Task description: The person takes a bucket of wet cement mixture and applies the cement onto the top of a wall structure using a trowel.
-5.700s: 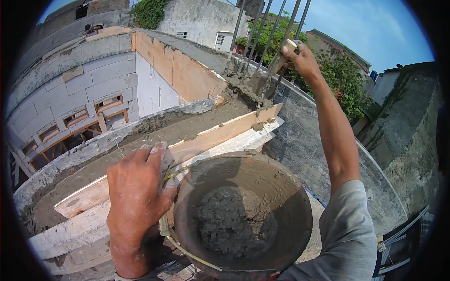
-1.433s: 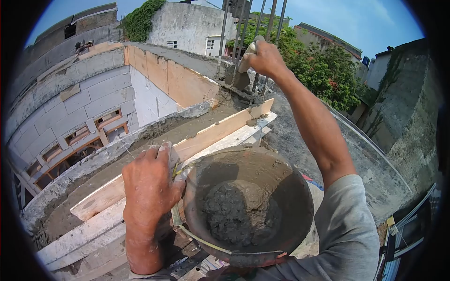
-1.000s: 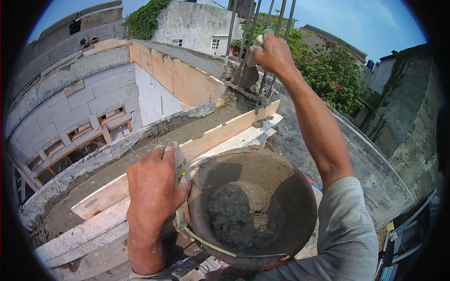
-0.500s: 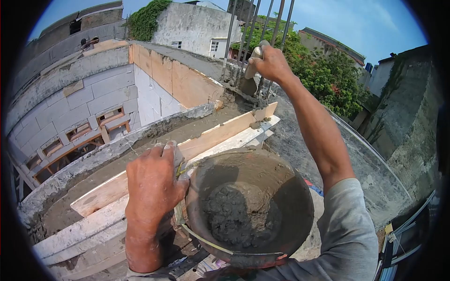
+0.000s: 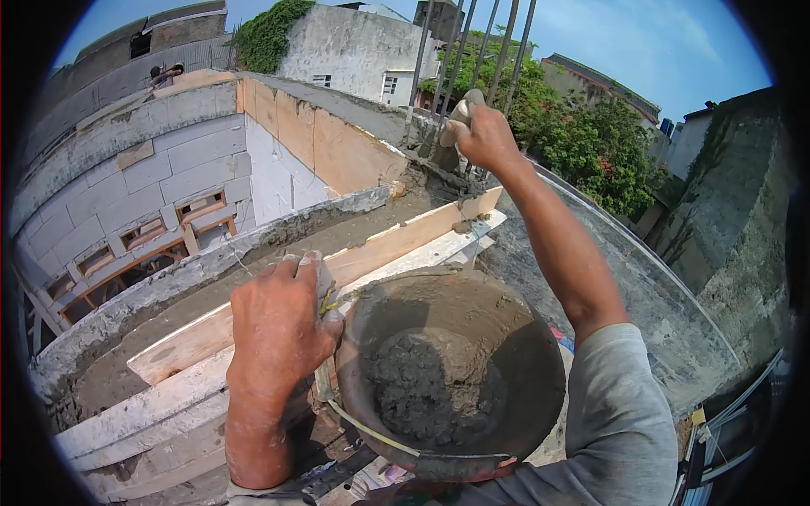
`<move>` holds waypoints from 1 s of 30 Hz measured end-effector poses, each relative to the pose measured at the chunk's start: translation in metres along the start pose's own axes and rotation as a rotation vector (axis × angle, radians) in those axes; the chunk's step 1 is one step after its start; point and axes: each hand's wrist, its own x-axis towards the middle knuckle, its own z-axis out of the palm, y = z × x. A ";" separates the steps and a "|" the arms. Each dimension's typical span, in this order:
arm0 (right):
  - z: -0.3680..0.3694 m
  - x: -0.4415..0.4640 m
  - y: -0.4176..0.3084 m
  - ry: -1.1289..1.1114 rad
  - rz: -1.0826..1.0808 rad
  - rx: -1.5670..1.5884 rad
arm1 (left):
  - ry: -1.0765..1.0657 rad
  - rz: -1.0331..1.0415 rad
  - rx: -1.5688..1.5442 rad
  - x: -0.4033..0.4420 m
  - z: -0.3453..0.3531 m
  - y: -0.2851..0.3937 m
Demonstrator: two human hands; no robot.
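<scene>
A round, mortar-smeared bucket (image 5: 527,329) holds wet grey mortar (image 5: 434,388) and stands in front of me. My left hand (image 5: 283,316) is closed at its left rim, thumb against the edge; a pale, cement-coated piece shows by the fingertips, its kind unclear. My right hand (image 5: 485,139) reaches far forward, its fingers wrapped round what looks like a trowel (image 5: 445,158), mostly hidden by the hand and mortar. It is beside upright steel bars (image 5: 441,63) at the wall corner. Wooden formwork boards (image 5: 405,236) run along fresh mortar on the wall top (image 5: 304,244).
To the left, the drop into a block-walled room (image 5: 169,169) lies past the wall. Plywood formwork (image 5: 337,152) lines the far wall. A grey sloping surface (image 5: 591,270) lies to the right. Another person (image 5: 164,74) is at the far left.
My right hand has moved slightly down beside the steel bars, still closed. My left hand and the bucket look almost the same; the view has shifted a little.
</scene>
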 end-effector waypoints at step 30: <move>-0.017 0.056 -0.041 0.293 0.433 0.687 | 0.069 0.024 -0.044 -0.003 0.003 -0.007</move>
